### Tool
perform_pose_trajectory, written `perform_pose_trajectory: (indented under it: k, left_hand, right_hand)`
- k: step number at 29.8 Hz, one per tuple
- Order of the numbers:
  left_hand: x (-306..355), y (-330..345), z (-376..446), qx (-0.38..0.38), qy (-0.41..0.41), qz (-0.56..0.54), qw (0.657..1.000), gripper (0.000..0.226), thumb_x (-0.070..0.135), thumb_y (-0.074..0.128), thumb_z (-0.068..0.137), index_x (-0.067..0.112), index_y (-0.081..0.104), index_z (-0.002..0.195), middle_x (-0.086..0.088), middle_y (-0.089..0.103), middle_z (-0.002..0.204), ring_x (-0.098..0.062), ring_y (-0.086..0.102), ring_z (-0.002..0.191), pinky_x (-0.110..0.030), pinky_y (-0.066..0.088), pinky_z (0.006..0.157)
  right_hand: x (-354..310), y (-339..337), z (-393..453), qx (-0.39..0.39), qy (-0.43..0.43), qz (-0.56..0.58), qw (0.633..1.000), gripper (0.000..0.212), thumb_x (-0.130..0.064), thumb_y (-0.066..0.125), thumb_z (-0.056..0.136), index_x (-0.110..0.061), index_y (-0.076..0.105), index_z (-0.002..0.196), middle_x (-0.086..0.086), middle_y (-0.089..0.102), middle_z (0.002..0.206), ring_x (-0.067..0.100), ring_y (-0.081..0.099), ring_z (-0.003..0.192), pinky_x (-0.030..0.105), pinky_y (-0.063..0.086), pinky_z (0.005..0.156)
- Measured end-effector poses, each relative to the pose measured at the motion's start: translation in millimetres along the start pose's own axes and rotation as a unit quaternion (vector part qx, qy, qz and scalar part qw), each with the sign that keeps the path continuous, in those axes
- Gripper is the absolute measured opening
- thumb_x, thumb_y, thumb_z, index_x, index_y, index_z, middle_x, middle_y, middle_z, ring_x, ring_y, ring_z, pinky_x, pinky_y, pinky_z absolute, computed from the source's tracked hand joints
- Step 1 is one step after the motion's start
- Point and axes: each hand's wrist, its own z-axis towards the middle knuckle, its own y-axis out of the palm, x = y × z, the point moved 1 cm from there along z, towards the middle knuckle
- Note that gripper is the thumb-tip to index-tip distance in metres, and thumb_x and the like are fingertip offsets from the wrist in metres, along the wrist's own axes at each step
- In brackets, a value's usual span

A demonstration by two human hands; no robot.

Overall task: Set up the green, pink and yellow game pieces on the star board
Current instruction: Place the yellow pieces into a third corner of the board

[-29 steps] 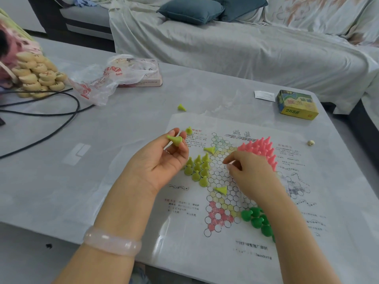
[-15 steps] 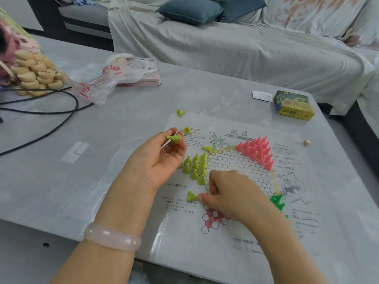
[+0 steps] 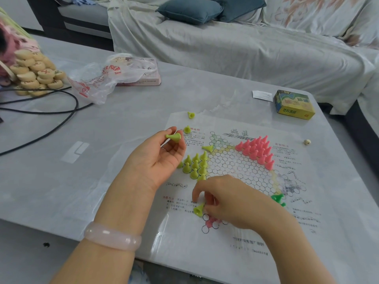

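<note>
The paper star board (image 3: 242,167) lies flat on the table. Several yellow pieces (image 3: 194,165) stand in its left point, and pink pieces (image 3: 256,149) fill the upper right point. Green pieces (image 3: 277,198) show at the lower right, mostly hidden by my right wrist. My left hand (image 3: 155,158) is raised left of the board and pinches one yellow piece (image 3: 174,136) between thumb and fingers. My right hand (image 3: 231,199) rests low on the board, fingertips closed on a tipped yellow piece (image 3: 198,210). Loose yellow pieces lie at the board's top: one on its side (image 3: 207,148), two others (image 3: 190,115) near the left corner.
A yellow and green card box (image 3: 293,104) and a small die (image 3: 307,142) sit at the right. A plastic bag (image 3: 98,78) over a pink box, stacked wooden discs (image 3: 34,72) and black cables (image 3: 51,111) occupy the left. A covered sofa (image 3: 225,44) stands behind.
My right hand came down from the pink pieces to the board's lower left and took hold of a lying yellow piece. My left hand stayed raised with its yellow piece.
</note>
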Motion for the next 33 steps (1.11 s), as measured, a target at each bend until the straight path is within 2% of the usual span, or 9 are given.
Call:
perform_pose_trajectory:
  k: [6,11,15,18,21,25,27,29,33]
  left_hand:
    - [1,-1,0,0.001,0.001,-0.001,1.000,0.013,0.001,0.051,0.087,0.000,0.060,0.077,-0.014,0.058,0.068,-0.017,0.059,0.047,-0.020,0.054,0.050]
    - [1,-1,0,-0.002,0.002,0.000,1.000,0.015,0.001,0.051,0.087,0.000,0.060,0.076,-0.013,0.058,0.069,-0.016,0.059,0.048,-0.020,0.054,0.051]
    - [1,-1,-1,-0.002,0.001,0.004,1.000,0.015,0.001,0.050,0.088,0.000,0.059,0.077,-0.013,0.056,0.072,-0.016,0.057,0.059,-0.019,0.054,0.052]
    - [1,0,-1,0.001,0.002,0.002,1.000,0.015,0.001,0.050,0.088,0.000,0.059,0.076,-0.013,0.057,0.071,-0.016,0.059,0.051,-0.019,0.053,0.051]
    - [3,0,0,0.001,0.002,-0.006,1.000,0.015,0.001,0.051,0.088,0.000,0.060,0.076,-0.013,0.057,0.070,-0.016,0.059,0.053,-0.019,0.054,0.052]
    - [1,1,1,-0.002,-0.002,-0.011,1.000,0.015,0.001,0.051,0.087,-0.001,0.060,0.076,-0.013,0.058,0.061,-0.015,0.058,0.052,-0.019,0.053,0.052]
    - [1,1,1,0.001,0.000,-0.018,1.000,0.015,0.000,0.051,0.087,-0.001,0.060,0.075,-0.013,0.059,0.058,-0.016,0.059,0.051,-0.019,0.053,0.051]
    - [1,2,2,0.001,0.002,-0.022,1.000,0.015,0.000,0.051,0.087,-0.001,0.060,0.075,-0.013,0.060,0.058,-0.016,0.057,0.058,-0.020,0.053,0.051]
    - [-2,4,3,-0.012,-0.009,-0.029,0.999,0.014,0.000,0.051,0.087,-0.001,0.060,0.076,-0.014,0.061,0.054,-0.015,0.054,0.063,-0.020,0.054,0.051]
  right_hand:
    - [-5,5,3,-0.017,-0.024,-0.004,1.000,0.009,-0.019,0.056,0.084,-0.025,0.053,0.089,-0.008,0.055,0.080,0.008,0.048,0.071,0.026,0.044,0.068]
    - [-4,-1,2,0.030,-0.030,0.011,0.999,0.005,-0.019,0.052,0.086,-0.021,0.052,0.091,-0.008,0.051,0.089,0.010,0.052,0.081,0.027,0.046,0.075]
    - [0,-19,-8,0.048,-0.013,0.088,0.995,0.005,-0.023,0.058,0.085,-0.026,0.057,0.089,-0.015,0.060,0.080,0.000,0.056,0.075,0.017,0.049,0.072]
    - [15,-34,-16,0.092,0.030,0.126,0.987,0.010,-0.024,0.060,0.084,-0.031,0.060,0.092,-0.018,0.061,0.076,-0.006,0.058,0.073,0.005,0.045,0.070]
    - [30,-42,-14,0.168,0.068,0.069,0.981,0.020,-0.025,0.056,0.087,-0.027,0.064,0.105,-0.022,0.059,0.087,-0.010,0.051,0.073,-0.001,0.039,0.065]
    - [38,-37,1,0.175,0.093,0.014,0.980,0.026,-0.019,0.049,0.091,-0.023,0.063,0.113,-0.009,0.064,0.110,0.001,0.050,0.084,-0.005,0.032,0.067]
    - [39,-32,12,0.182,0.112,-0.007,0.977,0.028,-0.015,0.047,0.092,-0.019,0.062,0.115,-0.004,0.064,0.116,0.008,0.057,0.097,0.003,0.034,0.082]
    - [40,-27,23,0.199,0.138,-0.013,0.970,0.029,-0.011,0.047,0.091,-0.016,0.061,0.115,0.001,0.065,0.113,0.016,0.059,0.103,0.021,0.042,0.089]
    - [38,-23,36,0.230,0.165,0.024,0.959,0.022,-0.003,0.046,0.087,-0.012,0.057,0.104,0.004,0.063,0.088,0.019,0.058,0.082,0.031,0.049,0.074]
